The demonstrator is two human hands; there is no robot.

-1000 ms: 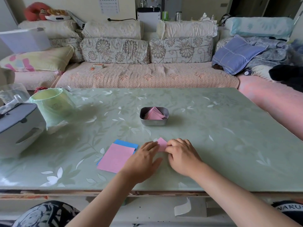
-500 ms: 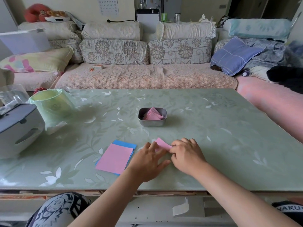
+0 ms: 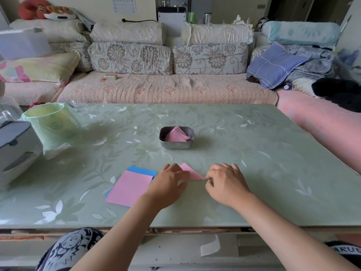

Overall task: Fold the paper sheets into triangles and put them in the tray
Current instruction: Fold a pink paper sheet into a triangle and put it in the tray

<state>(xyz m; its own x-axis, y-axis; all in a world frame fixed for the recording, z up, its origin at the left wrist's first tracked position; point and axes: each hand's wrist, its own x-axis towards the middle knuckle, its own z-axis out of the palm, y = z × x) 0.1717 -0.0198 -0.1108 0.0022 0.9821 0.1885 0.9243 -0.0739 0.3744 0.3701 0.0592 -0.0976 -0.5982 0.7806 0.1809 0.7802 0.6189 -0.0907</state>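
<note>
The left hand presses flat on a pink triangle. The right hand pinches its 3 o'clock corner, tray at 12 o'clock.

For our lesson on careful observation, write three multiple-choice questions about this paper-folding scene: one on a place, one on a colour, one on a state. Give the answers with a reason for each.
1. Where is the metal tray?
A) on the sofa
B) in the middle of the table
C) on the person's lap

2. What colour is the sheet beneath the flat pink sheet?
A) blue
B) yellow
C) white

3. What is the right hand doing?
A) lifting the tray
B) lying flat and idle
C) pinching a corner of the folded pink triangle

Answers:
1 B: it stands on the green tabletop, with pink triangles inside.
2 A: the blue sheet shows at the far edge.
3 C: its fingers curl at the triangle's right corner while the left hand presses flat.
</note>
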